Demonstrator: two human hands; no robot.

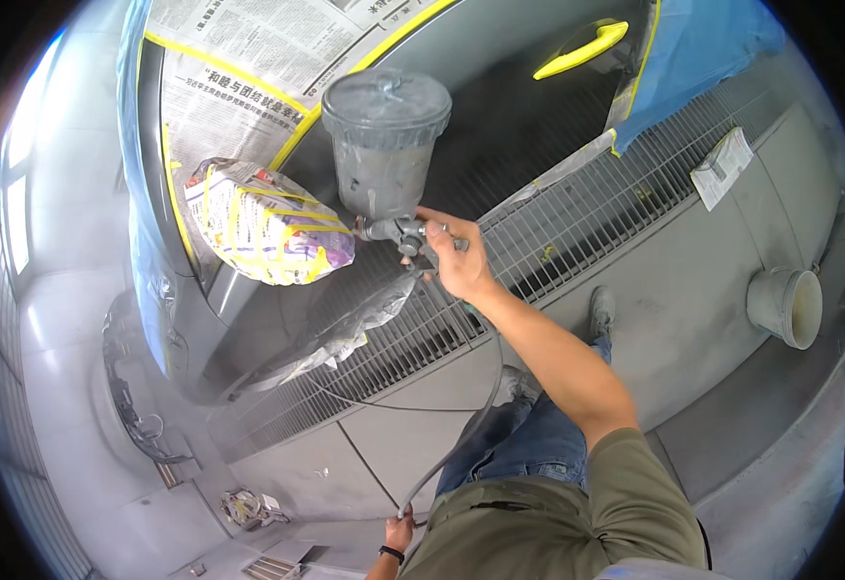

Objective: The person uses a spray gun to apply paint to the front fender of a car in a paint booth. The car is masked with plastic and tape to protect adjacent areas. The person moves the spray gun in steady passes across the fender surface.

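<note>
1. Right hand [456, 261] gripped the spray gun [405, 232], finger on trigger, nozzle aimed left at the grey car panel [500, 116]; its frosted plastic cup [384, 145] sat on top, gravity feed.
2. Left hand [399, 532] was closed round the air hose [480, 406] low at near side, likely to keep slack off the panel.
3. Side mirror [268, 224] was wrapped in newspaper and yellow tape; door handle [582, 50] taped yellow, apparently against overspray.
4. Steel floor grating [577, 232] ran below; white bucket [788, 304] stood far right.
</note>
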